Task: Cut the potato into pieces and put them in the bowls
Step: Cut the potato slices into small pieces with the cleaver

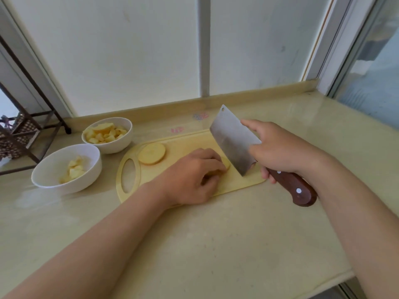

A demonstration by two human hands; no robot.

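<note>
A pale yellow cutting board [190, 145] lies on the counter. My left hand [192, 175] rests on it with curled fingers holding down a potato slice [226, 163], mostly hidden under the fingers. My right hand [278, 147] grips the brown wooden handle of a cleaver [233, 143], index finger along the blade's spine, with the blade's edge down on the board just right of that slice. A round potato slice [151, 153] lies flat at the board's left. Two white bowls hold cut potato pieces: the far bowl [121, 145] is well filled, the near bowl [54, 182] holds a few.
A dark metal rack [28, 130] stands at the left end of the beige counter [216, 244]. A frosted window with a sill runs behind the board. The counter's front edge shows at the lower right.
</note>
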